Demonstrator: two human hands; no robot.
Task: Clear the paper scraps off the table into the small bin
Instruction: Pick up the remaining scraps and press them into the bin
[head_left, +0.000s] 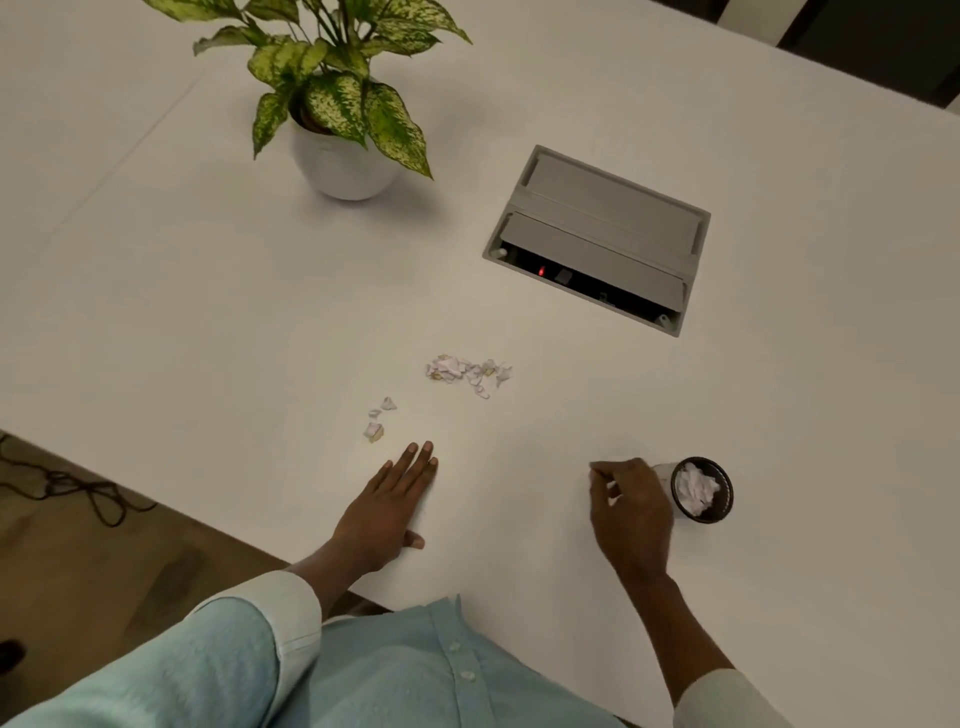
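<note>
1. Head view: we are looking down at a white table (675, 415) with our two bare hands resting low in the picture.
2. We are laying our left hand (387, 512) flat on the table, fingers stretched out and holding nothing, fingertips just short of the nearest scraps.
3. We are keeping our right hand (628, 512) curled, fingertips pinched together near the thumb; something pale is showing between them, but we cannot tell whether it is a scrap.
4. We are seeing the bin (701, 489), small, dark and round, standing just beside our right hand, at its far side, with crumpled white paper already lying inside.
5. We are seeing the main pile (467, 370) of scraps lying mid-table, well beyond both hands.
6. We are seeing a few loose scraps (375, 423) lying nearer, just past our left fingertips.
7. We are seeing a plant (343, 104) in a white pot standing at the far left, and a grey socket box (597, 236) sitting in the table, its flap standing open, well beyond the pile.
</note>
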